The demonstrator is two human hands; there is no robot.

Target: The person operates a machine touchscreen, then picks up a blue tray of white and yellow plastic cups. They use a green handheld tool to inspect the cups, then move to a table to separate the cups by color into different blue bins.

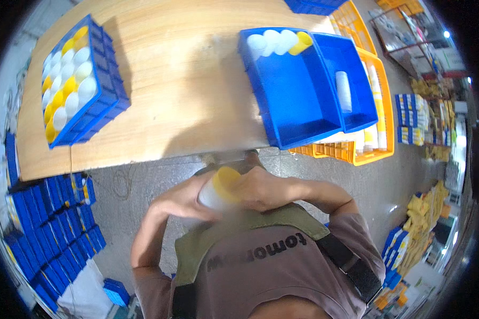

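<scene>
Close to my body, in front of the olive apron, my left hand [179, 198] wraps round the side of a white cylinder [213, 199] with a yellow end, like a cup or short tube. It is tilted, and its yellow end faces up. From the other side my right hand [264, 189] has its fingers curled against the yellow end. Some of its fingertips are hidden behind the cylinder or smeared. Beyond the hands, a blue bin [298, 101] on the table has a row of white cylinders [272, 42] and a yellow one [301, 43] along its far side.
Overlapping that bin is a second blue bin [353, 56] with a stack of white cylinders [344, 92]. Orange crates [375, 155] stand at the table's right edge. At the table's [167, 58] left, a blue crate [102, 80] is packed with white and yellow cylinders. Blue boxes [53, 223] fill the floor lower left.
</scene>
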